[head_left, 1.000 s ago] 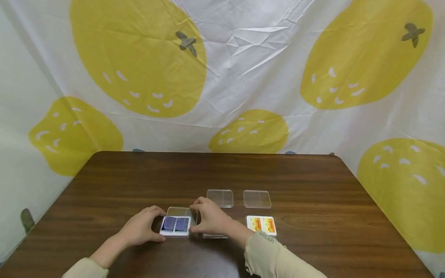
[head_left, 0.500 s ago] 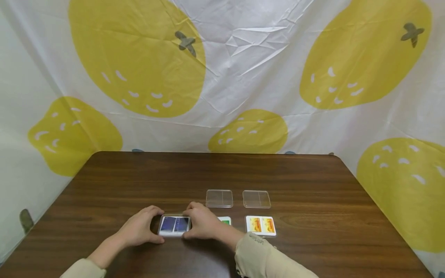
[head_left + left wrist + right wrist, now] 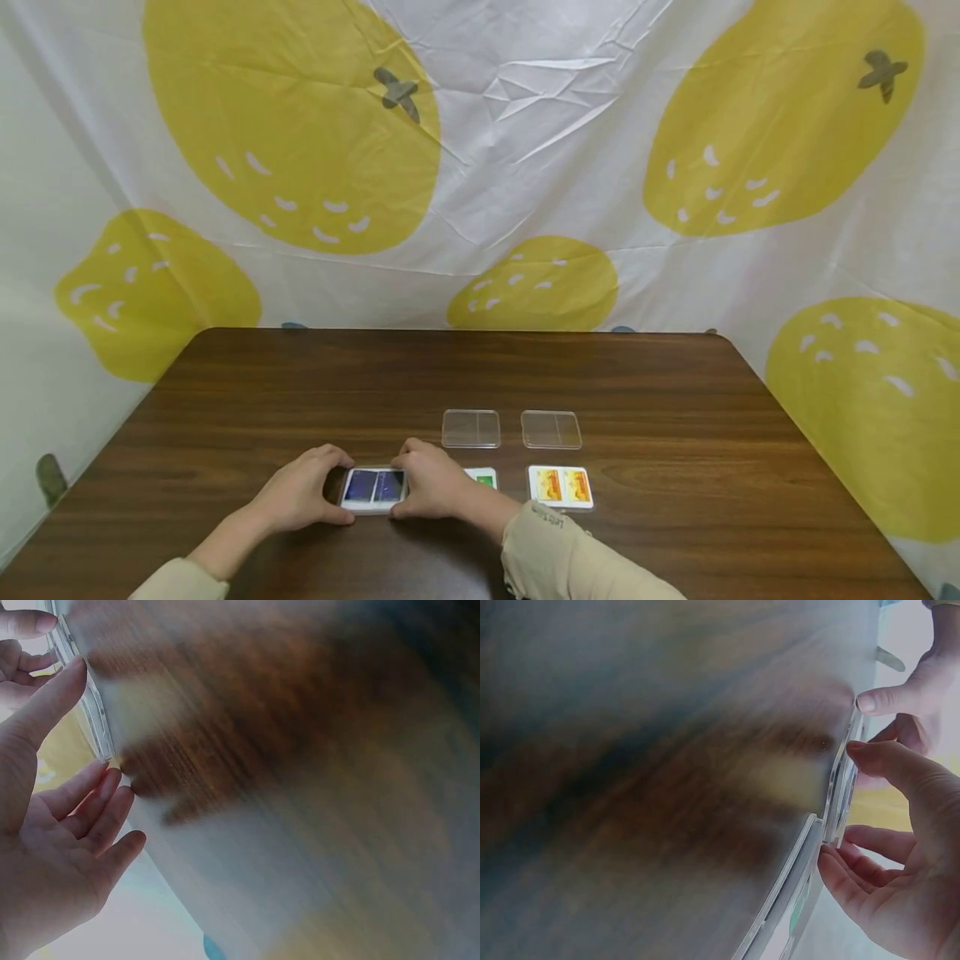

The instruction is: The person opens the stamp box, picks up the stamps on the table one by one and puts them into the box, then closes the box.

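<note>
A flat clear plastic case point(image 3: 374, 487) with two dark blue pictures on white lies on the table, its transparent lid set over it. At its left end my left hand point(image 3: 300, 490) grips it, thumb at the near corner and fingers at the far one. My right hand point(image 3: 433, 481) holds the right end the same way. In the left wrist view the case point(image 3: 91, 712) is seen edge-on, touched by the left fingertips. The right wrist view has the right thumb and fingers on the thin stacked edges of the case point(image 3: 838, 787).
Just right of the held case sits one with a green picture point(image 3: 486, 479), partly hidden by my right hand. Farther right is a case with two orange-yellow pictures point(image 3: 561, 487). Two clear lids point(image 3: 471, 428) lie behind them on the brown wooden table point(image 3: 675, 500).
The clear lid, earlier tilted and offset in my right hand, has come down flat over the blue-picture case. My right hand has moved slightly left; the left hand stays nearly in place.
</note>
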A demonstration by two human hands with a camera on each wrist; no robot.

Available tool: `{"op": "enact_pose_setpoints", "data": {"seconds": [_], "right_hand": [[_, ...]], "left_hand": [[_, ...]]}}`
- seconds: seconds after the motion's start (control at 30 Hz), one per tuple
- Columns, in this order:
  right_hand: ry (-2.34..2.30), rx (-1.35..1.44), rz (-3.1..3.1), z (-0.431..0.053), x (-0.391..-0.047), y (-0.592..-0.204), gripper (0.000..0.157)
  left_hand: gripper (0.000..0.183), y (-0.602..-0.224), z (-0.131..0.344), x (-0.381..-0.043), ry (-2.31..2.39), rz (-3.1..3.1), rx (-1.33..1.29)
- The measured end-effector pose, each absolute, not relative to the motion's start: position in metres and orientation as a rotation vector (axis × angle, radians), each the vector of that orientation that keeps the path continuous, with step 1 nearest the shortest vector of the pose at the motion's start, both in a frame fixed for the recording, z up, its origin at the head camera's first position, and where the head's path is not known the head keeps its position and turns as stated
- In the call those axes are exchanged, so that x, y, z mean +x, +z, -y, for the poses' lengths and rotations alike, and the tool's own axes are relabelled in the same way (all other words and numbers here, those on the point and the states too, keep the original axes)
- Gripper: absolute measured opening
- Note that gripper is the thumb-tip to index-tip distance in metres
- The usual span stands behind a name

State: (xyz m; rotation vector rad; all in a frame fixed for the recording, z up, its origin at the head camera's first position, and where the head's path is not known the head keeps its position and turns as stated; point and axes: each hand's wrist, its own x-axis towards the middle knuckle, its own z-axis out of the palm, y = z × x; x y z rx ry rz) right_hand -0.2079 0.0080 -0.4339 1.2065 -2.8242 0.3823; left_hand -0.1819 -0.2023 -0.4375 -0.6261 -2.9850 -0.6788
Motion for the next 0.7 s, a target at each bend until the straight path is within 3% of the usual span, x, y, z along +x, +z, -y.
{"op": "enact_pose_setpoints", "data": {"seconds": [0.7], "right_hand": [[0.215, 1.215, 2.834, -0.0082, -0.2066, -0.4312, 0.051]], "left_hand": [[0.061, -0.4347, 0.1979, -0.1805, -0.676, 3.002, -0.641]]}}
